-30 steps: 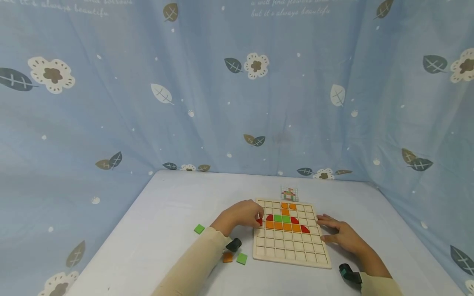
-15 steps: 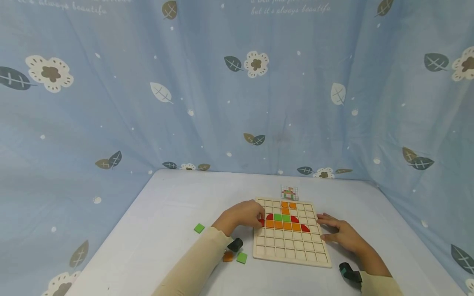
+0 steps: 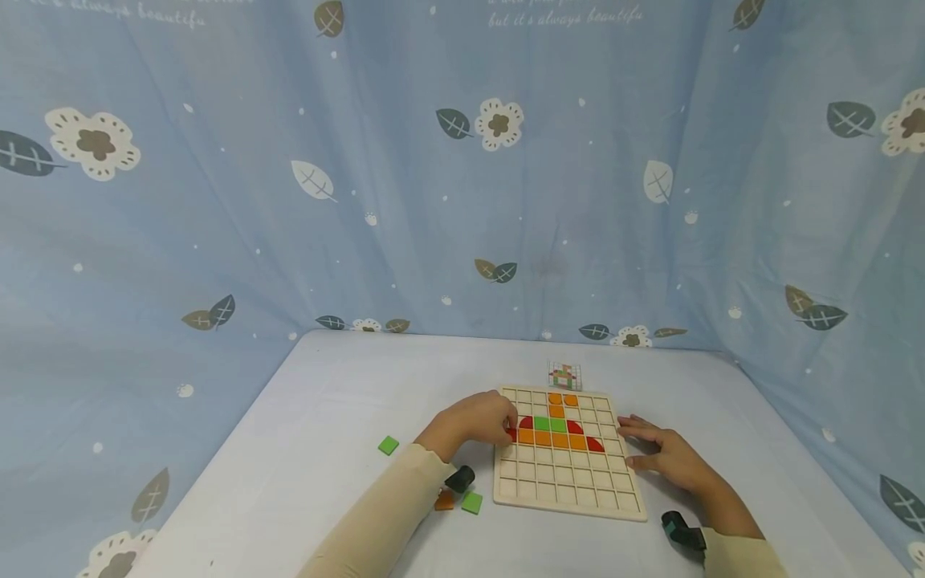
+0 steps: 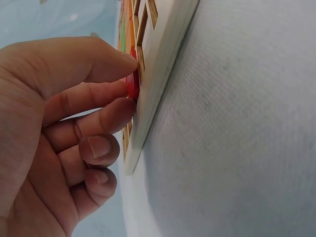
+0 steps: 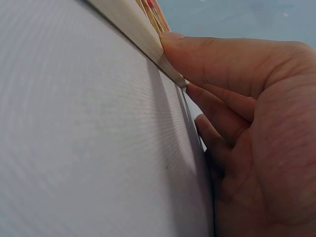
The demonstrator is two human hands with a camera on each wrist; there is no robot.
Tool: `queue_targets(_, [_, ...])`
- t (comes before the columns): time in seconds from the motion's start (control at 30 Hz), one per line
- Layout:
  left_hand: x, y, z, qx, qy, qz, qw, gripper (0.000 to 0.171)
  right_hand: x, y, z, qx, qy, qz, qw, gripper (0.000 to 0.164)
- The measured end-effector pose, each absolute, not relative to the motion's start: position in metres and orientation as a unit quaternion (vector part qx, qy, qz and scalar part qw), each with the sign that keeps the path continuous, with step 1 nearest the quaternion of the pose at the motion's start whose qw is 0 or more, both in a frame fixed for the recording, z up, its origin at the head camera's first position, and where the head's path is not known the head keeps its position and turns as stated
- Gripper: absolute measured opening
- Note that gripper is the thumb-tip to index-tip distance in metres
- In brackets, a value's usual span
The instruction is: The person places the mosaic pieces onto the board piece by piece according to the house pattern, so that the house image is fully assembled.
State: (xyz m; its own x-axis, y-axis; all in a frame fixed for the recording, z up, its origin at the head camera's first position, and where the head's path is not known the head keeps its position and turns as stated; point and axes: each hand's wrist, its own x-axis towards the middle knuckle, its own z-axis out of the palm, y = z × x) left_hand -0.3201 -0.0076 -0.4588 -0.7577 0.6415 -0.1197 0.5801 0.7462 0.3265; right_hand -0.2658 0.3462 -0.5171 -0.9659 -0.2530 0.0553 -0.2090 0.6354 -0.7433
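Observation:
My left hand point(image 3: 486, 419) is at the left side of a wooden grid board point(image 3: 564, 499). Its thumb and fingers pinch a red tile point(image 4: 133, 84) at a cell on the board's edge, beside a row of orange tiles point(image 3: 543, 438). The fingers partly hide that tile. Two green tiles point(image 3: 550, 425) lie in the row above, between red rounded tiles point(image 3: 575, 429). My right hand point(image 3: 666, 457) touches the board's right edge with spread, nearly straight fingers; in the right wrist view its thumb point(image 5: 197, 57) lies against the rim.
A small pattern card point(image 3: 564, 376) lies behind the board. Loose green tiles point(image 3: 472, 503) and an orange tile point(image 3: 444, 501) lie on the white table point(image 3: 289, 482), left of the board. A blue patterned curtain point(image 3: 405, 201) hangs behind.
My left hand has shifted slightly right, bringing the red tile in line with the orange row at the board's left edge. The right hand stays in place.

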Motion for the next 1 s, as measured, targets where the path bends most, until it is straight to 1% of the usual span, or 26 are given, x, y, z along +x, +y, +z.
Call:
queue_targets(0.27, [-0.322,-0.013,-0.457,0.343,0.919,0.157,0.113,0.013,-0.266,0.346,-0.516,-0.127,0.905,-0.406,0.024,0.063])
queue_targets(0.5, [-0.325,-0.033,-0.455,0.352,0.918,0.152,0.101,0.015,-0.265,0.347,-0.516,-0.129,0.904,-0.407,0.027,0.062])
queue_targets(0.83, [-0.308,-0.059,-0.443,0.347,0.929,0.097,0.087,0.012,-0.265,0.348,-0.514,-0.127,0.906,-0.404,0.022,0.062])
queue_targets(1.0, [-0.301,-0.077,-0.441,0.314,0.943,0.059,0.091,0.015,-0.265,0.345,-0.515,-0.126,0.905,-0.405,0.026,0.062])
